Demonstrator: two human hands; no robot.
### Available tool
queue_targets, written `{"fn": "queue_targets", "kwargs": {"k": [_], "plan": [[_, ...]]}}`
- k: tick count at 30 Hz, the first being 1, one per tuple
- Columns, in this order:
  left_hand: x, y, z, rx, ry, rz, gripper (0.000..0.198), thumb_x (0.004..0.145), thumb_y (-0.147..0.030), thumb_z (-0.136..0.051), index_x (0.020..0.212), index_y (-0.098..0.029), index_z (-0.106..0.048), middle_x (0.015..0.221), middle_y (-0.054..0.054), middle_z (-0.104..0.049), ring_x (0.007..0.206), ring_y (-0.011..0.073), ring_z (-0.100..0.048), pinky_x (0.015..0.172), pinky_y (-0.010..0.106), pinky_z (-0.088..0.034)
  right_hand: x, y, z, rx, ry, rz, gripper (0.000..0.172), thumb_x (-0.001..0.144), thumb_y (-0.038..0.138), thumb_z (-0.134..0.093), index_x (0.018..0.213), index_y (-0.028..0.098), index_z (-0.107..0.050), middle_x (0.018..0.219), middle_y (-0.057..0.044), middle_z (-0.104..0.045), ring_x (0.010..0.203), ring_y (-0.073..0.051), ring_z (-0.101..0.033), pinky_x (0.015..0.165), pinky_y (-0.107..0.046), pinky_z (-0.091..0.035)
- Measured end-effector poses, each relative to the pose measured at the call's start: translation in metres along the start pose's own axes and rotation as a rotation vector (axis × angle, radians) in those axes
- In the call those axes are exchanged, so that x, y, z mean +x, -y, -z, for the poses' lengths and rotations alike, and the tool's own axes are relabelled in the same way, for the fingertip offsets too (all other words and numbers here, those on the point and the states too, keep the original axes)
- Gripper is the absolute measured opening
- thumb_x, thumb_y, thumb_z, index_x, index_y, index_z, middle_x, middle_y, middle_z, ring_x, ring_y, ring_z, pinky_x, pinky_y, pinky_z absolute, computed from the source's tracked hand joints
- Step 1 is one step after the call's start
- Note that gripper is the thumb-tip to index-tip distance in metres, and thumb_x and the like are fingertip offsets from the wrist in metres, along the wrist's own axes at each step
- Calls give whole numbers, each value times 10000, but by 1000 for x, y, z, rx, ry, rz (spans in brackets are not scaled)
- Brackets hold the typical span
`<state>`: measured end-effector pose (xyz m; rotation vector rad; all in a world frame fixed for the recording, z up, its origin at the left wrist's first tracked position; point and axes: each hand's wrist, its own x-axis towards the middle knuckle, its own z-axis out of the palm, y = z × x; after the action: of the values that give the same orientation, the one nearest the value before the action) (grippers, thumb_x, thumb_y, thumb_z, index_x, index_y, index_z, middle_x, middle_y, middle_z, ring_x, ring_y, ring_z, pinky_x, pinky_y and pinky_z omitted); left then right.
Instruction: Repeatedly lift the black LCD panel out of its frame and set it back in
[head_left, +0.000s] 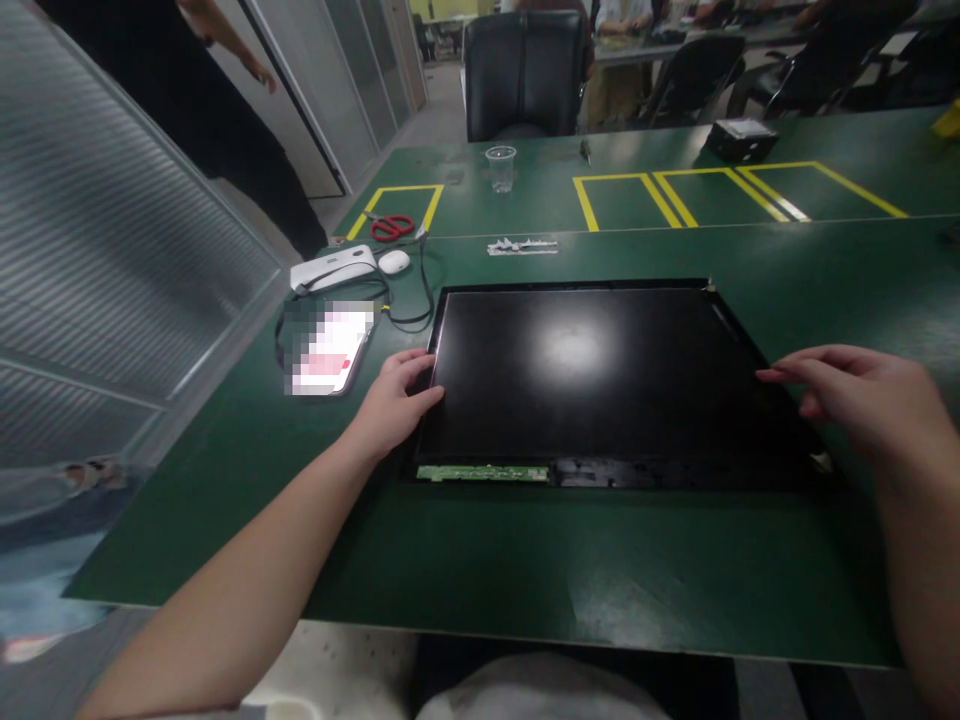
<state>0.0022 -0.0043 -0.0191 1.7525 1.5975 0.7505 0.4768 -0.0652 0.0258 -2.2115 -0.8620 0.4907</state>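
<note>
The screen (pixel 600 400) lies between my hands: left hand (pixel 397 400) half-open at its edge, right hand (pixel 859 390) bunched opposite, its hold unclear.

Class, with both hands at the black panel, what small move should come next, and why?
Perhaps settle the right hand along the right edge of the black panel: only that hand's fingers reach there, contact unclear, while the left hand touches the left edge.

left hand (pixel 391 402): bare | right hand (pixel 862 392): bare | garment (pixel 540 690): pale grey
</note>
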Motion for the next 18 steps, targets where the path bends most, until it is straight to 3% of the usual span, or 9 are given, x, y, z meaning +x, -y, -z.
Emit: {"fn": "queue_targets", "kwargs": {"k": [7,18], "plan": [[0,-2,-1,37,-6,-4,536,816,-346,-698,1321,-172,-740,1521,147,-535,1458,366,-505,1248,525,-389,-7,8,-2,-15,-12,-12,169,613,366,-680,709,242,-742,537,-23,-591,482,-159,-462,483,-310,-309],[1,-1,0,125,5,-31,532,837,-382,-695,1328,-179,-724,1498,154,-530,1427,380,-526,1207,550,-443,7,-10,-3,-73,-12,10,254,636,427,-703,793,239,-767,581,-24,-625,493,-162,-490,487,-308,-325]]}}
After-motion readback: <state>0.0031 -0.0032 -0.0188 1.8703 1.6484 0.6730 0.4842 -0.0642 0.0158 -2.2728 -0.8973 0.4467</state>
